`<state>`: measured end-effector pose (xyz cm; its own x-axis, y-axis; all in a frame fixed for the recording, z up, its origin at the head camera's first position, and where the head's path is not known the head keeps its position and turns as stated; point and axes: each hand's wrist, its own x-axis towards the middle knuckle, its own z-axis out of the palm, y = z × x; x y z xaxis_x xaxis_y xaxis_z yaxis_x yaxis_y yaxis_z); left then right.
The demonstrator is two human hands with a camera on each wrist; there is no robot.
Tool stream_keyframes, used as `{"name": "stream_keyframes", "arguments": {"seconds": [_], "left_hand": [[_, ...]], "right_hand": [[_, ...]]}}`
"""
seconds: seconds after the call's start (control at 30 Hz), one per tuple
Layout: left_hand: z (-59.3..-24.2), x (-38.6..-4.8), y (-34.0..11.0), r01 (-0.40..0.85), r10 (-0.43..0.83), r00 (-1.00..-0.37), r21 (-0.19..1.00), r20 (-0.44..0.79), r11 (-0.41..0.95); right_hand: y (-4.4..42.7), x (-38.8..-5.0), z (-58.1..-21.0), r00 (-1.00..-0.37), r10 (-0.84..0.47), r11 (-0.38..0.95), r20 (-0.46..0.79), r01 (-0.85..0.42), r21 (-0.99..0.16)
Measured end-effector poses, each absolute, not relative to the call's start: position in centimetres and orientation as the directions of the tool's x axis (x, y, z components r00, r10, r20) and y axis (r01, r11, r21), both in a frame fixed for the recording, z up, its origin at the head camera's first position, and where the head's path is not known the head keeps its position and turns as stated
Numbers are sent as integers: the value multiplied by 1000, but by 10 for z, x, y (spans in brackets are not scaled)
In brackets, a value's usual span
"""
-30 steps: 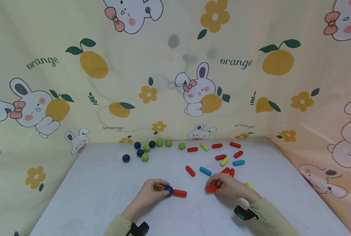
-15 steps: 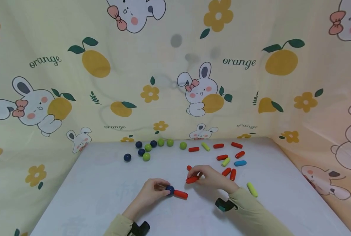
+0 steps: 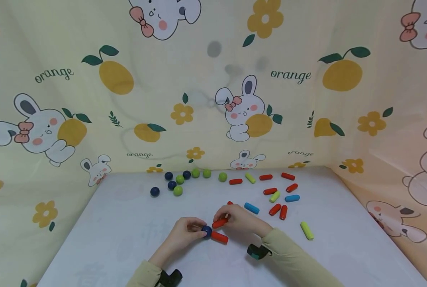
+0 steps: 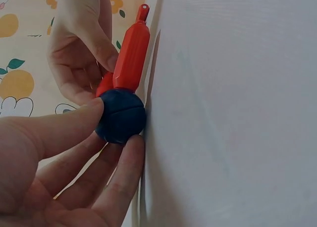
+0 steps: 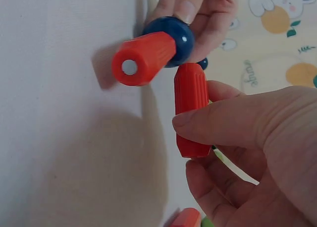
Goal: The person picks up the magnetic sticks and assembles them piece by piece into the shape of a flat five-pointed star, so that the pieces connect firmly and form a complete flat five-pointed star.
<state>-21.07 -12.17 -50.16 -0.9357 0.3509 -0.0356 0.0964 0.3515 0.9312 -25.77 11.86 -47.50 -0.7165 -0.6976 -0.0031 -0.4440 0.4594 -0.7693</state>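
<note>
Head | left hand (image 3: 185, 232) pinches blue ball (image 3: 206, 231), red rod (image 3: 220, 238) touching it | right hand (image 3: 239, 218) pinches another rod (image 3: 219, 223) nearby

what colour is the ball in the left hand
The ball is dark blue, best seen in the left wrist view.

A hand could slide over the white tabletop (image 3: 109, 223) left of the left hand (image 3: 185, 233), or come in from the near side between the sleeves (image 3: 299, 257), until the dark blue ball (image 3: 206, 231) and the red stick at its side (image 3: 219, 238) bar the way. Between that stick and the held red stick (image 3: 220, 223) in the right hand (image 3: 236, 219) shows only a narrow wedge — too tight for fingers. Beyond, a blue stick (image 3: 251, 208), scattered sticks (image 3: 283, 212) and rear balls (image 3: 178, 191) obstruct low passage before the printed cloth (image 3: 199, 135).
</note>
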Motion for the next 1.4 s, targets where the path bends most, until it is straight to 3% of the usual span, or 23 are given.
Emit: {"name": "stream_keyframes", "arguments": {"seconds": [0.23,0.53,0.83,1.1,1.4], "left_hand": [[-501,-209,-122,81,354,-934,939,-45,333],[-498,-209,-121,73,339,-939,925,-62,372],[-497,-207,-117,70,312,-948,908,-69,414],[-498,-206,-115,84,290,-956,914,-38,396],[-495,-198,-109,99,297,-954,904,-33,417]], "right_hand": [[111,-258,-480,-728,-684,473,-44,-396,-787],[108,-261,-484,-754,-657,464,-10,-394,-793],[120,-252,-486,-840,-542,461,24,-321,-827],[125,-235,-486,-805,-592,495,-46,-318,-809],[127,-240,-494,-832,-555,532,-8,-347,-772]]}}
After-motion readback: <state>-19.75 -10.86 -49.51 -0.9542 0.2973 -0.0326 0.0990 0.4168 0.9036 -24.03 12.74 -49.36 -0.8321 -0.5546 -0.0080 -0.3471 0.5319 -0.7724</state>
